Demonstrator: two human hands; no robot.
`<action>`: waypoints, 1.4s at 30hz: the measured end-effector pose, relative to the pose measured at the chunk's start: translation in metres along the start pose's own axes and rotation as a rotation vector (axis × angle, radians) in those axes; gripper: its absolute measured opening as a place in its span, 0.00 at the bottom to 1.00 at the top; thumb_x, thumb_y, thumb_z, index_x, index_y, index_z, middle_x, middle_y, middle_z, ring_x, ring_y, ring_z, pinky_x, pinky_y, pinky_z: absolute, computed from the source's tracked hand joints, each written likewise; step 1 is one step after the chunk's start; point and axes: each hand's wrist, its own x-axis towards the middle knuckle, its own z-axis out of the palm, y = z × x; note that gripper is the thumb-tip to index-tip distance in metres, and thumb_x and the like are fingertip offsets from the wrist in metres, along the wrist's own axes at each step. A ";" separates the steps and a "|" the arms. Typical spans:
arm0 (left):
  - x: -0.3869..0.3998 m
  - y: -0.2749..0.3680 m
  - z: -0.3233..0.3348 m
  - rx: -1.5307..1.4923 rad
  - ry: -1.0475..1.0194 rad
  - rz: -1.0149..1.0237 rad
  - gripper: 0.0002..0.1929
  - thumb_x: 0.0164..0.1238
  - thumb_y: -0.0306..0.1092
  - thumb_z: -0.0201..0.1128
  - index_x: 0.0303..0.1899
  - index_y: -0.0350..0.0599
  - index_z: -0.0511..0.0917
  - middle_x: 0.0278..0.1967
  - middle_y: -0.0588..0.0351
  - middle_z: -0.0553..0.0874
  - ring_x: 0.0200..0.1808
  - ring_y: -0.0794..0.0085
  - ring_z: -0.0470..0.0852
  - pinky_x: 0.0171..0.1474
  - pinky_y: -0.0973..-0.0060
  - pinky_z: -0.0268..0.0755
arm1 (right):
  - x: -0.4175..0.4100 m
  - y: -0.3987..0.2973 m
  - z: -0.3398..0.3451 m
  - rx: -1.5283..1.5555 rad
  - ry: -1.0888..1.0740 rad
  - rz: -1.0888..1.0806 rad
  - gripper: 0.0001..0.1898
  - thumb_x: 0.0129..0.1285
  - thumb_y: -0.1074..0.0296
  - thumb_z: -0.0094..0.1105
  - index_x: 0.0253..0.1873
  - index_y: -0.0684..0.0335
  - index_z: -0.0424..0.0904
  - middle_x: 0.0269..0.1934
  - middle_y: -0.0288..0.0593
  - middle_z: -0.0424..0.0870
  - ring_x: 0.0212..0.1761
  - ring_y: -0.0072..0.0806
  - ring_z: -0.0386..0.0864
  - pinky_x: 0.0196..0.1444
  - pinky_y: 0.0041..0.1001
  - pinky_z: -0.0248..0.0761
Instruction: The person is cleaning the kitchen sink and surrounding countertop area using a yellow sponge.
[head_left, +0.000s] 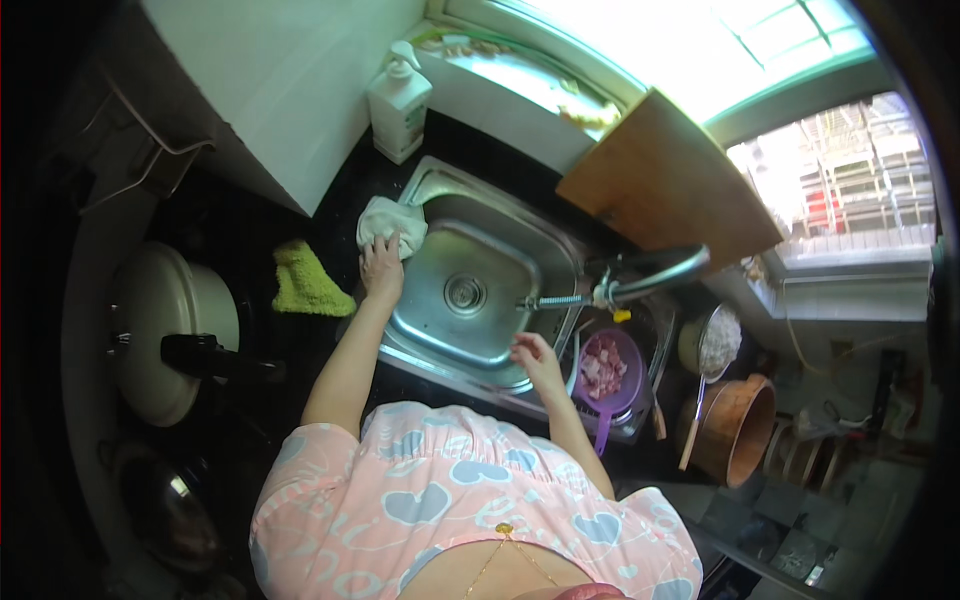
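My left hand (382, 268) rests on a white cloth (393, 225) at the left rim of a stainless steel sink (480, 214). Its fingers press into the bunched fabric; whether they pinch it is hard to make out. Over the sink's near right part hovers my right hand (537, 360), with nothing in it and its fingers loosely bent. The basin holds no dishes, and its drain strainer (465, 293) shows in the middle. Right of that hand, a purple plastic strainer (636, 375) with cut raw meat (602, 367) sits over the smaller basin.
A chrome faucet (652, 283) reaches over the sink from the right. Behind stand a white pump bottle (399, 105) and a wooden cutting board (667, 180). A yellow-green cloth (306, 281) and a lidded pressure cooker (165, 322) are left; a wooden bucket (727, 431) is right.
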 end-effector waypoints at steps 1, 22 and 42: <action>-0.015 0.007 -0.007 -0.040 -0.054 0.017 0.21 0.62 0.35 0.62 0.57 0.49 0.73 0.51 0.50 0.76 0.56 0.51 0.75 0.53 0.55 0.72 | -0.005 0.006 -0.004 0.025 0.013 0.003 0.15 0.70 0.72 0.54 0.60 0.66 0.73 0.46 0.44 0.84 0.42 0.25 0.82 0.50 0.23 0.74; -0.069 0.061 -0.170 -0.043 0.281 -0.100 0.29 0.63 0.36 0.65 0.65 0.43 0.68 0.55 0.41 0.75 0.57 0.46 0.73 0.60 0.56 0.66 | -0.079 0.045 -0.071 0.144 0.097 -0.042 0.11 0.71 0.75 0.50 0.55 0.69 0.76 0.46 0.43 0.82 0.49 0.27 0.82 0.50 0.25 0.79; -0.179 0.090 -0.134 0.072 -0.767 0.397 0.18 0.64 0.41 0.62 0.51 0.40 0.80 0.41 0.39 0.85 0.45 0.48 0.85 0.49 0.54 0.76 | -0.168 0.046 -0.104 -0.754 -0.139 -0.117 0.12 0.67 0.60 0.53 0.43 0.63 0.81 0.39 0.55 0.85 0.43 0.53 0.83 0.45 0.43 0.75</action>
